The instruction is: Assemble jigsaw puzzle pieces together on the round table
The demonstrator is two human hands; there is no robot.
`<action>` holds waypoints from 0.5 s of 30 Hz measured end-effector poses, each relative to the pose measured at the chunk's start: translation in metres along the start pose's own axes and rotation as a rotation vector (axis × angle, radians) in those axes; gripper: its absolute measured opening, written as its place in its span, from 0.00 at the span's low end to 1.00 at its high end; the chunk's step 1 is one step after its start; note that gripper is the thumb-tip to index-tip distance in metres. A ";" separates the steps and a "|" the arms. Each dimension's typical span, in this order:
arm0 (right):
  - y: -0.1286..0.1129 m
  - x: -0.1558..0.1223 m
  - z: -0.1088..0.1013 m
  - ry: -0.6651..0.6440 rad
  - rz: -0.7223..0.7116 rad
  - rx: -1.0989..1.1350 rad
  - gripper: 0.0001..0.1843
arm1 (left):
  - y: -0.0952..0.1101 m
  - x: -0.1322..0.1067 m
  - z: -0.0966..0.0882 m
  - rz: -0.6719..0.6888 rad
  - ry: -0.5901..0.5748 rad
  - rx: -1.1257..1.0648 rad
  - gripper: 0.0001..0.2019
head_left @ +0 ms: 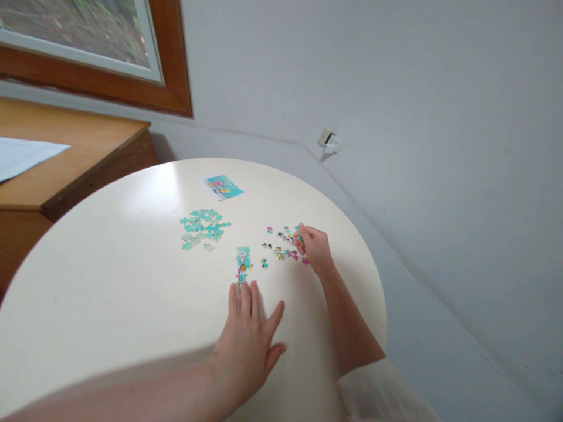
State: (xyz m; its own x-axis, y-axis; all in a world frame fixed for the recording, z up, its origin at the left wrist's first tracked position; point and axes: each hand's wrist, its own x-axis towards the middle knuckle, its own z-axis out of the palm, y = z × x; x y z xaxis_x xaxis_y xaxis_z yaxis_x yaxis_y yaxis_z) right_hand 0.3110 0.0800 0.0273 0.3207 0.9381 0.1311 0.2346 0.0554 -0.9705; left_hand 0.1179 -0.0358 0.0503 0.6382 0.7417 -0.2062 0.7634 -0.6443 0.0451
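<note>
A narrow strip of joined jigsaw pieces (243,261), showing a cartoon figure, lies on the white table. My left hand (246,337) rests flat below it, fingers stretched out and the tips at the strip's lower end. To the right, my right hand (314,246) is closed in a pinch over a loose cluster of pink, yellow and teal puzzle pieces (278,252). A small puzzle piece with some teal shows at its fingertips, partly hidden by the fingers. Left of the strip is a pile of mostly teal puzzle pieces (203,226).
A printed picture card (223,187) lies towards the far side of the round white table (132,287). A wooden cabinet (88,132) with a white sheet (26,155) stands at the left, under a window. A socket with a plug (329,141) is on the wall behind.
</note>
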 end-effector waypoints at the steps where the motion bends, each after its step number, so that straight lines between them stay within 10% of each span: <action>1: 0.000 0.001 0.001 0.007 0.018 0.024 0.27 | 0.000 0.000 0.000 -0.003 -0.004 -0.005 0.28; 15: -0.001 0.002 0.005 -0.040 0.223 0.301 0.15 | 0.000 -0.001 0.004 -0.002 0.039 0.008 0.28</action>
State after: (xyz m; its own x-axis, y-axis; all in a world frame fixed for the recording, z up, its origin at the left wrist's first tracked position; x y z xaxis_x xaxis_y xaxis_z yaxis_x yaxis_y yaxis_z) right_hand 0.3072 0.0835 0.0272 0.2956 0.9509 -0.0921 -0.1187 -0.0591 -0.9912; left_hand 0.1173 -0.0371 0.0469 0.6398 0.7499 -0.1682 0.7642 -0.6439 0.0366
